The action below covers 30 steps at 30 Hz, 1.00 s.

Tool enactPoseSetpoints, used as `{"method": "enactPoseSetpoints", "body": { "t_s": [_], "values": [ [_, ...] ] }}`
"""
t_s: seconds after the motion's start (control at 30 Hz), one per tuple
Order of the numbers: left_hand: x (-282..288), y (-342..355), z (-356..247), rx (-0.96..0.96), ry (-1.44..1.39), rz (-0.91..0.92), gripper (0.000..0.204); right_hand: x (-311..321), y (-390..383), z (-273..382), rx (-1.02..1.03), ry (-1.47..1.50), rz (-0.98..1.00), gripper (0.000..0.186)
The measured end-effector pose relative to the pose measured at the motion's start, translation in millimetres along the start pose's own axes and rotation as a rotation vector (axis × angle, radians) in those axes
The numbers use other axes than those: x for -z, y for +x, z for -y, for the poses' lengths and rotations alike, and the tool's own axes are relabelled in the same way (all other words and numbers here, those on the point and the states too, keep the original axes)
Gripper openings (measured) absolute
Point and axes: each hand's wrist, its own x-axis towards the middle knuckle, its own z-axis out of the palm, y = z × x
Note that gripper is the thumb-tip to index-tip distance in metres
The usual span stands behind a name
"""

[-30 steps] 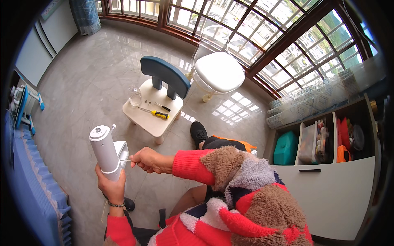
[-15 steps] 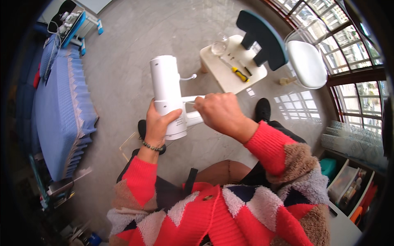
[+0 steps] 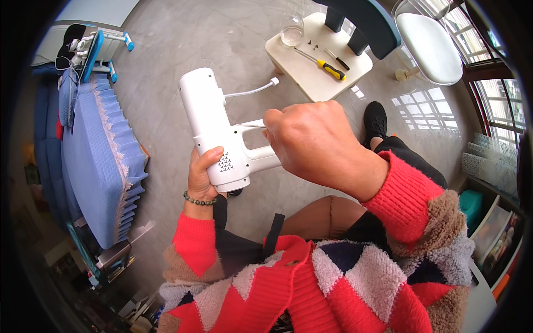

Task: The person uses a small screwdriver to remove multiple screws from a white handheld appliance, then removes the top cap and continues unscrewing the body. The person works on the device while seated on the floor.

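A white handheld spray gun (image 3: 208,119) is held up in front of me, its barrel tilted up and left. Around the barrel's lower end my left hand (image 3: 203,172) is closed, thumb lying beside the dark vent slots. A thin white hose (image 3: 252,90) with a small end piece sticks out from the barrel's side. My right hand (image 3: 316,141) is curled in a fist over the end of the handle (image 3: 261,158); its fingertips and the handle's end are hidden.
Ahead stands a cream chair seat (image 3: 311,72) with a dark backrest (image 3: 366,22). On it lie a yellow-black screwdriver (image 3: 327,67), a smaller black screwdriver (image 3: 340,60), several tiny screws and a clear container (image 3: 291,36). A blue-covered bed (image 3: 94,166) stands at left, a white chair (image 3: 430,47) at right.
The spray gun has turned so its vent slots now show, and its hose points up and right. My right hand looks larger and nearer. The whole view has shifted somewhat.
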Motion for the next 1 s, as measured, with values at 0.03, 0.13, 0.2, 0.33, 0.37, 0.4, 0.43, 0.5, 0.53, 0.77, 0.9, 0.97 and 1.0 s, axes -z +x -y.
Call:
{"method": "enactPoseSetpoints", "body": {
  "t_s": [0.03, 0.13, 0.2, 0.33, 0.37, 0.4, 0.43, 0.5, 0.53, 0.77, 0.9, 0.97, 1.0],
  "values": [
    [1.0, -0.2, 0.7, 0.01, 0.005, 0.01, 0.059, 0.2, -0.9, 1.0, -0.008, 0.008, -0.016, 0.011],
    [5.1, -0.4, 3.2, 0.049, 0.016, 0.013, 0.058, -0.1, -3.0, 1.7, 0.003, 0.017, -0.029, 0.012],
    [9.1, -1.6, 5.2, 0.072, 0.038, 0.0, 0.057, -1.3, -5.0, 0.2, 0.018, 0.0, -0.012, 0.012],
    [18.0, -6.8, 9.6, 0.105, 0.118, -0.034, 0.057, -6.5, -10.6, -3.0, 0.027, -0.02, 0.041, 0.01],
    [19.8, -7.4, 10.4, 0.11, 0.138, -0.04, 0.056, -8.3, -11.9, -3.5, 0.027, -0.023, 0.044, 0.01],
    [21.3, -8.4, 11.3, 0.121, 0.136, -0.04, 0.056, -9.9, -13.3, -3.6, 0.03, -0.007, 0.057, 0.01],
    [22.4, -9.5, 12.5, 0.133, 0.133, -0.04, 0.056, -11.4, -15.1, -3.1, 0.033, 0.001, 0.064, 0.009],
    [23.9, -10.3, 13.9, 0.155, 0.137, -0.033, 0.056, -13.7, -17.6, -2.8, 0.033, 0.018, 0.077, 0.01],
    [24.1, -10.4, 14.4, 0.165, 0.142, -0.025, 0.056, -14.1, -18.8, -3.0, 0.031, 0.027, 0.083, 0.01],
    [25.1, -10.1, 18.4, 0.258, 0.173, -0.019, 0.057, -15.9, -22.0, -3.9, 0.027, 0.047, 0.186, 0.01],
    [26.6, -11.8, 23.0, 0.259, 0.205, -0.013, 0.057, -21.9, -24.7, 0.3, 0.01, 0.039, 0.146, 0.006],
    [27.0, -12.2, 24.7, 0.267, 0.194, 0.0, 0.057, -24.2, -25.8, 0.3, 0.004, 0.039, 0.148, 0.005],
    [27.1, -12.5, 25.2, 0.274, 0.188, -0.001, 0.057, -24.9, -26.3, 0.1, 0.004, 0.059, 0.14, 0.005]
  ]
}}
